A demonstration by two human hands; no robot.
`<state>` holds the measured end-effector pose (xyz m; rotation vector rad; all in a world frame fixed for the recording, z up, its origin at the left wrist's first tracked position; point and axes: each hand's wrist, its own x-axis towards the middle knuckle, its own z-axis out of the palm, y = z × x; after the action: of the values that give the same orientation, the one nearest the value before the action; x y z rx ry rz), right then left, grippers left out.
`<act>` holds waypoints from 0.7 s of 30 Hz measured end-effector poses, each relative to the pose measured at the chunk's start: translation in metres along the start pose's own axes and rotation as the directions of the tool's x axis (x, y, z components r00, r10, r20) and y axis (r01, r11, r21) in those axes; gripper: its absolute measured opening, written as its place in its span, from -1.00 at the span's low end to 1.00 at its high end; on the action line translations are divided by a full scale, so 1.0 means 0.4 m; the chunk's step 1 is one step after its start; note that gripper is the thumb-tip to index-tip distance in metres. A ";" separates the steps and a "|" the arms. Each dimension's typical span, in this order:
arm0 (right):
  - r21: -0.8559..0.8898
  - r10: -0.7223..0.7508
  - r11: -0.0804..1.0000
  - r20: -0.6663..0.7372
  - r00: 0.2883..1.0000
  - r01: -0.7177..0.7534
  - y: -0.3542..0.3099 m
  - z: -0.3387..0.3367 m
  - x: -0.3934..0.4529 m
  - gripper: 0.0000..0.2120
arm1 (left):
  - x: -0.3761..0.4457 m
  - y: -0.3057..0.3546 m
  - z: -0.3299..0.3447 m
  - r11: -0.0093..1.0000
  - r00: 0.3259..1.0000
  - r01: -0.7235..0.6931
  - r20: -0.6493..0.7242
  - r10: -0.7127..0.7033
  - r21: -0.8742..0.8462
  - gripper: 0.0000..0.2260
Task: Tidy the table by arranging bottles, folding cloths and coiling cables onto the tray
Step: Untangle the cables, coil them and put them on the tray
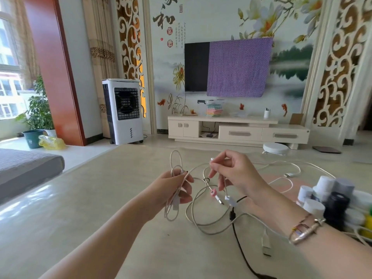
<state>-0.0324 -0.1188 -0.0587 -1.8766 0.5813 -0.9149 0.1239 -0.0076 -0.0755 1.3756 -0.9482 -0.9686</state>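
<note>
Left hand (pixel 177 188): gripping looped thin white cable (pixel 198 216).
Right hand (pixel 231 174): at 3 o'clock, pinching the cable's white plug (pixel 212 159).

loose cables (pixel 209 220) lie mid-bench (pixel 112 198) before the person, bottles (pixel 330 198) crowd the right edge, and a cabinet (pixel 237 129) stands behind on the floor.

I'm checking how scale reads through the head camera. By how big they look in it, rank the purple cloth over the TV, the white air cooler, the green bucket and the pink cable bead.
1. purple cloth
2. white air cooler
3. green bucket
4. pink cable bead
</note>
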 end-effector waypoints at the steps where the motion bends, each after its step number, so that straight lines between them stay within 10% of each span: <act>1: -0.042 0.013 0.999 -0.029 0.999 -0.014 -0.006 0.013 0.009 -0.93 | 0.000 0.003 0.002 0.999 1.000 -0.015 -0.025 0.014 -0.044 -0.79; 6: -0.057 0.199 0.978 -0.043 0.979 -0.202 -0.021 0.045 0.035 -0.92 | -0.003 0.016 -0.001 0.992 0.993 -0.069 -0.103 0.058 -0.104 -0.74; 12: -0.414 0.044 0.907 -0.102 0.994 -0.082 -0.010 0.050 0.053 -0.82 | -0.007 0.019 -0.035 0.995 0.999 -0.052 0.007 0.053 -0.087 -0.85; 21: -0.013 0.090 0.996 0.161 0.983 -0.090 -0.099 0.085 0.056 -0.95 | -0.019 0.025 -0.014 0.985 0.999 -0.004 0.035 0.011 -0.171 -0.85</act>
<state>0.0086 -0.0986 -0.0250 -1.8928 0.5654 -0.6958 0.1267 0.0013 -0.0651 1.2136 -0.8755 -1.0475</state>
